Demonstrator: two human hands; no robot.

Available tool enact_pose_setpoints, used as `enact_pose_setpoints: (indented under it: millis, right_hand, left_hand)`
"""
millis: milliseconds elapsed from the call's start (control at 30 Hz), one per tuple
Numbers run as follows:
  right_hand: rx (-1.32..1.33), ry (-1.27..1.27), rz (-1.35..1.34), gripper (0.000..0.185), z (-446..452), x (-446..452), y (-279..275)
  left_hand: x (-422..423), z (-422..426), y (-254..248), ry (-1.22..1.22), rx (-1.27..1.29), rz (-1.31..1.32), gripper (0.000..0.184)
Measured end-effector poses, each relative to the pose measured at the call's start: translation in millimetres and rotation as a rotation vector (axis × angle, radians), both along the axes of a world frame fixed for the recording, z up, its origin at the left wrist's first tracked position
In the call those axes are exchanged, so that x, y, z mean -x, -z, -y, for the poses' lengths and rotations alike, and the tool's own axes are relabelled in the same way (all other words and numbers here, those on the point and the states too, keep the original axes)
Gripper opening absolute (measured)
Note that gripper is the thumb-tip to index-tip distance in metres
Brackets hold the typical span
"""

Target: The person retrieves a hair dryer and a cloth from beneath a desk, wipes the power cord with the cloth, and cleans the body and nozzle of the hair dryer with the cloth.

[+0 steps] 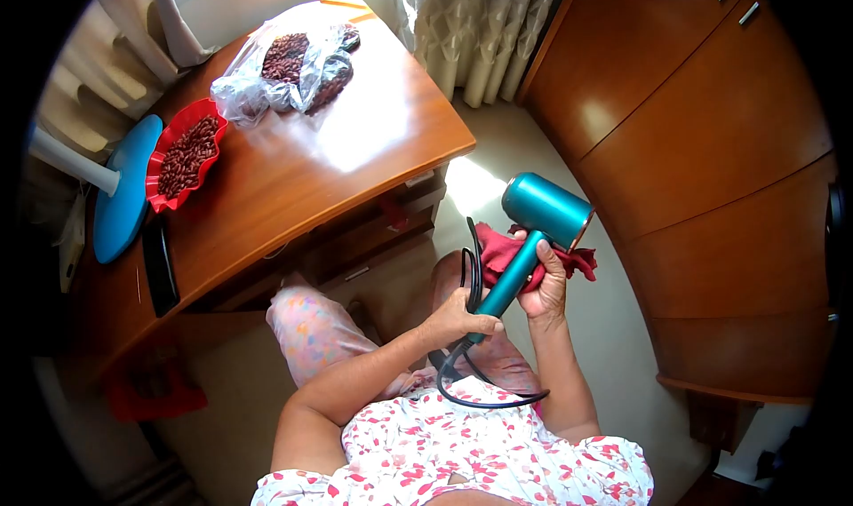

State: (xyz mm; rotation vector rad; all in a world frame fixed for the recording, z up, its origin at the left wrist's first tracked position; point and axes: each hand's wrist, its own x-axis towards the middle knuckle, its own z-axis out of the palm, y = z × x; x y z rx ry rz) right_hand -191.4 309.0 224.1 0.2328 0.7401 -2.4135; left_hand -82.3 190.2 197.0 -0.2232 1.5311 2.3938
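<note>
A teal hair dryer (546,211) with copper-coloured rims is held tilted above my lap, its barrel up and to the right. Around the lower end of its handle my left hand (459,319) is closed. Higher up, near the barrel, my right hand (545,284) grips the handle together with a dark red cloth (499,247), which bunches behind the dryer and shows on both sides. The black power cord (471,262) loops beside my left hand and hangs in a curve over my lap. Its far end is hard to make out.
On the wooden desk (293,191) at the left are a red scalloped dish (153,173) of dark red beans, a clear plastic bag (240,93) with more beans, a black flat object (160,266) and a blue round base (124,204). Wooden cabinets (693,133) stand at the right.
</note>
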Motion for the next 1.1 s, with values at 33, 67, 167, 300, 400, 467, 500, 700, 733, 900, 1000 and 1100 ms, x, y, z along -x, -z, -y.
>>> enact_pose_setpoints:
  millis: [33, 67, 167, 300, 400, 467, 500, 700, 733, 900, 1000, 1100]
  right_hand:
    - [0.039, 0.001, -0.002, 0.041, -1, 2, 2]
    - [0.067, -0.025, -0.021, 0.05, -4, 6, 9]
    - [0.17, -0.064, 0.002, 0.051, -3, 10, 18]
    - [0.17, -0.107, -0.062, 0.053, 2, 10, 18]
    - [0.047, -0.103, -0.131, 0.048, 6, 6, 10]
    - [-0.062, -0.068, -0.185, 0.047, 10, -1, 3]
    - [-0.17, -0.036, -0.245, 0.046, 14, -4, 1]
    - [-0.993, -0.111, -0.65, 0.044, 16, -28, 4]
    - [-0.984, -0.106, -0.766, 0.046, 18, -32, 2]
    - [-0.915, 0.088, -1.075, 0.058, 29, -45, 26]
    - [-0.965, 0.038, -1.044, 0.052, 27, -46, 20]
    - [-0.994, 0.029, -0.971, 0.046, 25, -37, 29]
  left_hand:
    - [1, 1, 1, 0.029, -0.081, 0.002, 0.03]
    - [2, 1, 1, 0.055, -0.164, 0.004, 0.032]
    - [5, -3, -9, 0.056, -0.309, 0.048, 0.038]
    - [6, -6, -14, 0.075, -0.428, 0.135, 0.039]
    - [5, -8, -19, 0.021, -0.359, 0.188, 0.027]
    - [5, -5, -20, 0.011, -0.262, 0.211, 0.03]
    - [5, -5, -18, 0.009, -0.265, 0.211, 0.03]
    - [1, -7, 2, -0.088, -0.059, 0.172, 0.019]
    - [1, -7, 3, -0.112, -0.011, 0.146, 0.018]
    - [3, -8, -3, -0.205, 0.123, 0.067, 0.018]
    - [2, -8, -1, -0.242, 0.155, 0.106, 0.027]
    - [0, -4, -12, -0.144, 0.04, 0.197, 0.022]
